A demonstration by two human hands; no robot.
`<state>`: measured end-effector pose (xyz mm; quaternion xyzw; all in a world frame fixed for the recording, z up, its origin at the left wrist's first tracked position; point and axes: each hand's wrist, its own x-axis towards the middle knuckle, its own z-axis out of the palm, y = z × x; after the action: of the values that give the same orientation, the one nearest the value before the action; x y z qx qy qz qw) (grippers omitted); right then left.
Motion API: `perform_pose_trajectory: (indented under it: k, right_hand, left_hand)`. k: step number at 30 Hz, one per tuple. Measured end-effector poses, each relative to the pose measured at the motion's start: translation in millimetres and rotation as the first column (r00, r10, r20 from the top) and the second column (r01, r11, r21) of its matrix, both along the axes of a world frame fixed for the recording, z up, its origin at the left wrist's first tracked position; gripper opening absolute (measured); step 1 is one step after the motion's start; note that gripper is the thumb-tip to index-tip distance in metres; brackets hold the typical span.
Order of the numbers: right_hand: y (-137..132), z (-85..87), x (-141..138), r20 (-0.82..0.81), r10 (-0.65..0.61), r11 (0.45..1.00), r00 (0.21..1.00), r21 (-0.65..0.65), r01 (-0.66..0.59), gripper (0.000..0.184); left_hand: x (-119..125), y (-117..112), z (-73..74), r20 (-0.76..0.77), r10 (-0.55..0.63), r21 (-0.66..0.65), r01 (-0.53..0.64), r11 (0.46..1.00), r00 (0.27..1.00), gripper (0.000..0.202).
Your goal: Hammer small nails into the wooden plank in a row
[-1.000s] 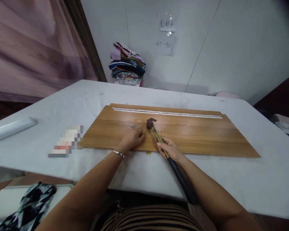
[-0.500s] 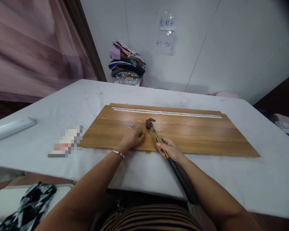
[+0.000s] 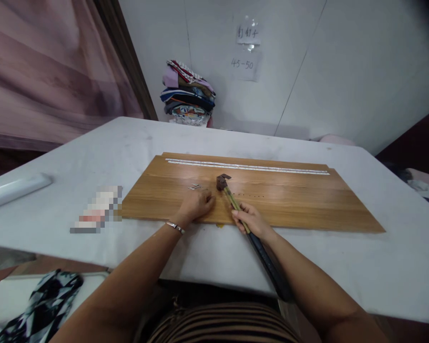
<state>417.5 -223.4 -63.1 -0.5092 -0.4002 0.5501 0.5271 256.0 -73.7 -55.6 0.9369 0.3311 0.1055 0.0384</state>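
Tube (image 3: 19,189): laid on the table (image 3: 343,271), white, well to the left of both grips.
Blurred item (image 3: 96,209): set between the tube and the left grip, near the board (image 3: 314,205); its details are masked.
Board: laid flat on the table, under both grips.
Clothes (image 3: 188,93): piled well beyond the left grip, near the wall.
Nails (image 3: 196,186): gathered loosely on the board, just beyond the left grip.
Left hand (image 3: 197,205): rested on the board with fingers curled; whether anything is pinched cannot be told. A bracelet (image 3: 176,227) is worn behind it.
Hammer (image 3: 257,245): held at a slant; its head is placed ahead and left of the right grip, its dark end pointed back toward the body.
Strips (image 3: 248,166): fixed along the board's far side, beyond both grips.
Dots (image 3: 250,196): lined up on the board, ahead of the right grip.
Right hand (image 3: 252,222): wrapped around the hammer's handle, which is firmly grasped.
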Motion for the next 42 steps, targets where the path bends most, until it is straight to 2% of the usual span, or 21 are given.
perform_pose_trajectory:
  k: [14, 25, 31, 37, 42]
  right_hand:
    - [1.9, 0.9, 0.7, 0.015, -0.004, 1.0, 1.0, -0.022, 0.004, 0.025]
    - [1.9, 5.3, 0.9, 0.013, -0.024, 1.0, 1.0, -0.012, 0.024, 0.025]
    - [2.7, 2.2, 2.3, 0.034, 0.0, 1.0, 0.999, -0.007, 0.001, 0.027]
    - [3.1, -0.3, 2.7, 0.01, -0.003, 1.0, 1.0, 0.014, 0.002, 0.027]
    - [2.9, 4.0, 1.1, -0.018, -0.002, 1.0, 1.0, 0.018, 0.002, 0.027]
  left_hand:
    - [0.5, -1.6, 3.7, 0.003, 0.017, -0.014, -0.017, 1.0, 1.0, 0.036]
    - [-0.2, 0.6, 0.6, 0.012, 0.001, 0.008, -0.001, 1.0, 1.0, 0.035]
    - [0.2, -0.3, 3.1, 0.016, 0.002, -0.018, -0.002, 1.0, 1.0, 0.035]
    - [0.6, -0.3, 3.3, -0.013, 0.009, 0.001, -0.009, 1.0, 1.0, 0.035]
    - [0.2, 1.6, -0.2, 0.0, 0.001, 0.006, -0.001, 1.0, 1.0, 0.036]
